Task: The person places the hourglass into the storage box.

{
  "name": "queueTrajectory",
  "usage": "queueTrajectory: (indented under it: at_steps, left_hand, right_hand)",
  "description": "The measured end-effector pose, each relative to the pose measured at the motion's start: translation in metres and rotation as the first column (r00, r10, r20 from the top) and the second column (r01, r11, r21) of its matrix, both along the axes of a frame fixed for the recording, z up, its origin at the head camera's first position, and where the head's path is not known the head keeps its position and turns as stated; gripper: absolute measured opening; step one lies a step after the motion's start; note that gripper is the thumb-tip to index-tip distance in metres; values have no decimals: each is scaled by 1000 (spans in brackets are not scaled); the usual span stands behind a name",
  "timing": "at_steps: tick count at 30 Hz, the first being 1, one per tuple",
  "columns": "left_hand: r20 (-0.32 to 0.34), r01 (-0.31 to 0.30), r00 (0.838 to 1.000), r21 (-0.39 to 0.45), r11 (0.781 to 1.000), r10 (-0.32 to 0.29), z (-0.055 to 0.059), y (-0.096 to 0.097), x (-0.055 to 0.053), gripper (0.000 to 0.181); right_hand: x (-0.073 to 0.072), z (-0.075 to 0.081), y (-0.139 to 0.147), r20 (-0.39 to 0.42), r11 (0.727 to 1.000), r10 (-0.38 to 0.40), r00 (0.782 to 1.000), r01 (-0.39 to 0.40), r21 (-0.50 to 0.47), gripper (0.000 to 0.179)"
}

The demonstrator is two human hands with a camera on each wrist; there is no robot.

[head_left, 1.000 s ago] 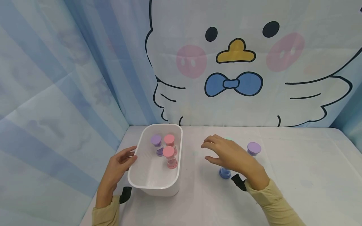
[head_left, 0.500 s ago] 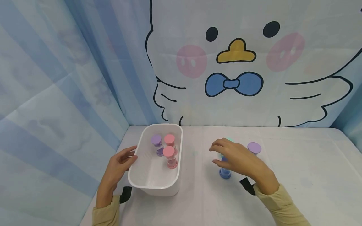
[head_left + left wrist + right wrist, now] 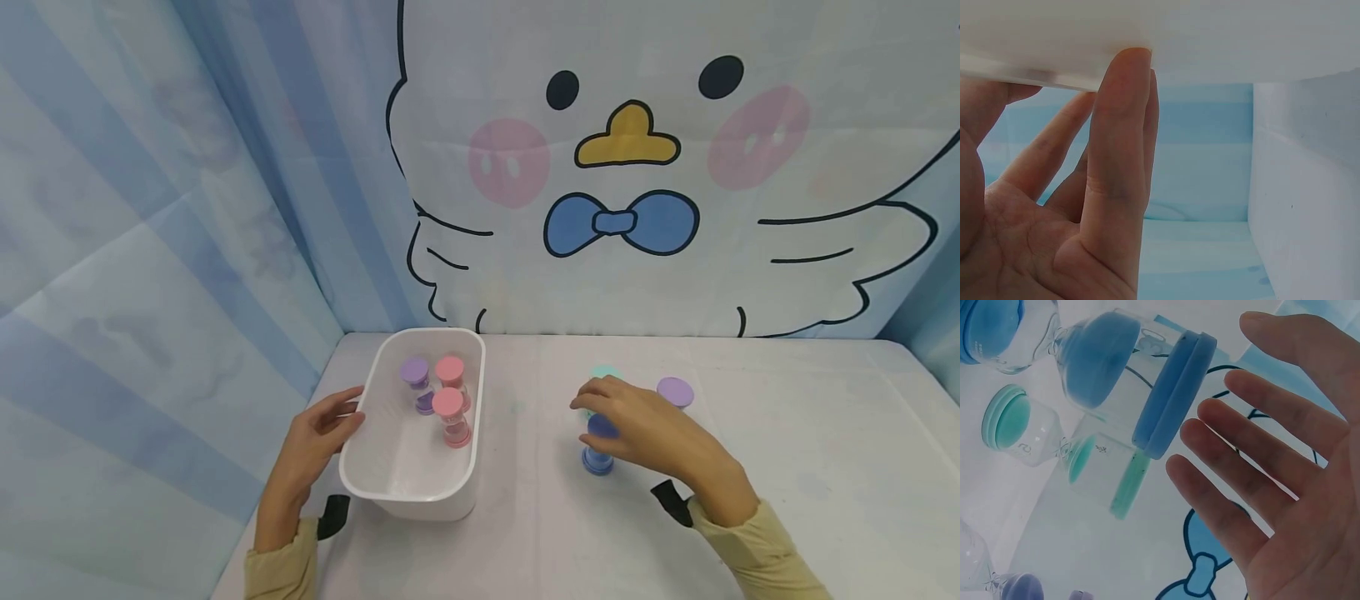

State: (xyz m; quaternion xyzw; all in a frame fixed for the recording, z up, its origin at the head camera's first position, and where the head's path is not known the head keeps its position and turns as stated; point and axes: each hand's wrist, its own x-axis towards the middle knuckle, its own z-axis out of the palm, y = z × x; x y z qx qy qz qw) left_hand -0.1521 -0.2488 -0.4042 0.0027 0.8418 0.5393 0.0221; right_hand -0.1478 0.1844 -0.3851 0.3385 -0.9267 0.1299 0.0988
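Note:
My right hand [image 3: 647, 433] hovers at a blue sand timer [image 3: 597, 461] standing on the table, its fingers spread. In the right wrist view those fingers extend beside the timer's blue end cap [image 3: 1175, 394], with nothing held. Behind it stands a green sand timer [image 3: 606, 372], partly covered by the hand in the head view. Fingertips of my left hand [image 3: 315, 442] touch the left side of a white plastic bin [image 3: 390, 471]. From the left wrist, its long straight fingers [image 3: 1116, 137] meet the bin's wall. Inside the bin are a purple sand timer [image 3: 416, 372] and two pink ones [image 3: 448, 403].
A purple-capped sand timer [image 3: 676, 392] stands right of the green one, its lower part hidden by the right hand. The white table [image 3: 825, 467] ends at a curtain [image 3: 630, 292] printed with a cartoon bird at the back. More curtain [image 3: 150, 375] hangs along the left.
My right hand has moved right and slightly down, uncovering more of the blue and green sand timers. The left hand and the bin have stayed in place.

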Motion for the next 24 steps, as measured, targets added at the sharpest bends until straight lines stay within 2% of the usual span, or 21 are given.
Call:
queueTrajectory:
  at_steps: [10,24]
  left_hand:
    - [-4,-3,1000,4,1000,3,1,0,1,52]
    - [-6,4,1000,3,1000,-4,-1,-1,0,52]
  right_hand:
    - [4,-2,4,51,999,-25,998,24,22,33]
    - [4,-6,7,63,1000,-8,998,7,15,28]
